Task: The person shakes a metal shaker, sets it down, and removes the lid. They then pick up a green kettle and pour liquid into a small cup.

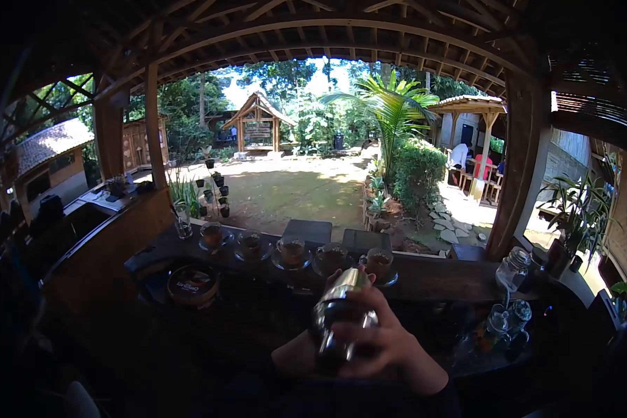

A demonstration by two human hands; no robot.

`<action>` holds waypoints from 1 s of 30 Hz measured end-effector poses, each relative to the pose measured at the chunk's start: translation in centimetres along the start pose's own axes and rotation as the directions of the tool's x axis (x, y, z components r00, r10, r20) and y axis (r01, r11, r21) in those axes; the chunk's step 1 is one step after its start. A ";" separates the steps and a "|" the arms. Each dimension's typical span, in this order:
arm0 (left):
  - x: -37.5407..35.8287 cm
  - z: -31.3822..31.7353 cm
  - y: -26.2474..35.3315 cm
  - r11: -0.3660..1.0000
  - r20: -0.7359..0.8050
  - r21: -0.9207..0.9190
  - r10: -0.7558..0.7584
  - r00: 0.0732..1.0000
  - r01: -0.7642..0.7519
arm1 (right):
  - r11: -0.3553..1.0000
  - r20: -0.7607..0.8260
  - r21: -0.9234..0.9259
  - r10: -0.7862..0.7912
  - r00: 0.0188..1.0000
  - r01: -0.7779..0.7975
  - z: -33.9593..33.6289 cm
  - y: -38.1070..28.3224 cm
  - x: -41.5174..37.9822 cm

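Observation:
A shiny metal cocktail shaker is held up at the lower middle of the view, tilted with its narrow, goldish top pointing up and away from me. My right hand wraps round its right side, fingers slightly blurred. From the left and behind, my left hand grips it too, though the shaker hides most of those fingers. Just beyond, a row of several glass cups on saucers lines the dark wooden counter, among them a glass cup with brownish contents and another cup nearest the shaker's top.
A round, lettered container sits on the counter at left, near a clear glass. Glass jars and other glassware stand at right. Wooden posts frame the counter. Outside are stools, a yard, plants and people under a small shelter.

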State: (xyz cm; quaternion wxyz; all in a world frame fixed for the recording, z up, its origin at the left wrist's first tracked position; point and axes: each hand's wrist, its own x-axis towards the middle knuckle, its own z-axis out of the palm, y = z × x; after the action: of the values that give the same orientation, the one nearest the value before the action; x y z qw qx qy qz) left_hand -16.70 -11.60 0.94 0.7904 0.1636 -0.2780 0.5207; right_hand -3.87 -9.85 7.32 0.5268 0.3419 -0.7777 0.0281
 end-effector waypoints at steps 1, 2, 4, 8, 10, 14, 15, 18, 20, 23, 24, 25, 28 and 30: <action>0.8 -1.6 -0.9 0.947 -0.328 0.266 0.267 0.906 -0.183 | 0.988 -0.025 -0.011 0.152 0.988 -0.153 0.0 1.9 -3.0; 1.0 -3.9 -1.1 0.801 -0.520 0.548 0.551 0.653 -0.239 | 0.936 -0.111 0.064 0.350 0.930 -0.345 -0.1 3.4 -5.2; 0.5 -9.4 1.5 0.879 -0.291 0.467 0.255 0.922 -0.096 | 0.778 -0.287 0.220 0.628 0.723 -0.589 -1.5 2.9 -8.3; 2.9 -3.3 -3.6 0.937 -0.066 0.348 0.049 0.997 -0.023 | 0.997 -0.305 0.077 0.045 0.951 -0.023 -5.1 -2.2 -3.7; 3.2 -0.9 -5.2 0.766 -0.096 0.642 0.063 0.993 0.013 | 0.981 -0.406 0.163 -0.033 0.913 0.108 -5.4 -3.9 -4.5; 5.8 -4.7 -5.6 0.785 -0.284 0.616 0.147 0.948 0.062 | 0.987 -0.280 -0.093 0.102 0.955 -0.133 -8.5 -2.3 -6.0; 6.1 -10.1 -3.2 0.829 -0.334 0.539 0.049 0.941 0.148 | 0.935 -0.313 -0.103 0.294 0.903 -0.340 -9.6 -1.4 -8.6; 7.1 -7.0 -6.4 0.877 -0.427 0.459 0.078 0.901 0.142 | 0.795 -0.493 -0.037 0.513 0.703 -0.606 -12.0 -3.3 -8.7; 8.4 -4.1 -9.0 0.693 -0.236 0.703 0.015 0.972 0.160 | 0.986 -0.497 -0.140 0.013 0.868 -0.095 -11.5 -4.3 -3.6; 9.0 -1.3 -12.0 0.685 -0.099 0.711 -0.127 0.987 0.159 | 0.888 -0.725 -0.221 0.126 0.677 -0.403 -10.8 -7.2 -7.5; 9.1 -0.6 -12.8 0.647 -0.017 0.750 -0.189 0.982 0.137 | 0.830 -0.811 -0.308 0.027 0.584 -0.465 -10.6 -7.0 -8.9; 9.6 -0.9 -13.7 0.653 -0.100 0.745 -0.090 0.991 0.134 | 0.755 -0.868 -0.377 -0.088 0.488 -0.536 -10.4 -6.9 -9.9; 13.4 -7.6 -12.3 0.720 -0.319 0.591 -0.207 0.925 0.365 | 0.848 -0.385 -0.483 0.017 0.923 -0.217 -17.2 -7.0 -6.3; 15.6 -8.6 -12.7 0.689 -0.363 0.597 -0.224 0.904 0.411 | 0.586 -0.559 -0.566 0.244 0.792 -0.580 -20.1 -8.7 -8.8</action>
State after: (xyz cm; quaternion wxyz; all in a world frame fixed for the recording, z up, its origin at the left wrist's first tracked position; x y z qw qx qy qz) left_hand 1.94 -0.58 3.97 0.7885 0.4082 0.0639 0.4555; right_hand 19.00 -3.98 6.11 0.7493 -0.1002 -0.6501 -0.0772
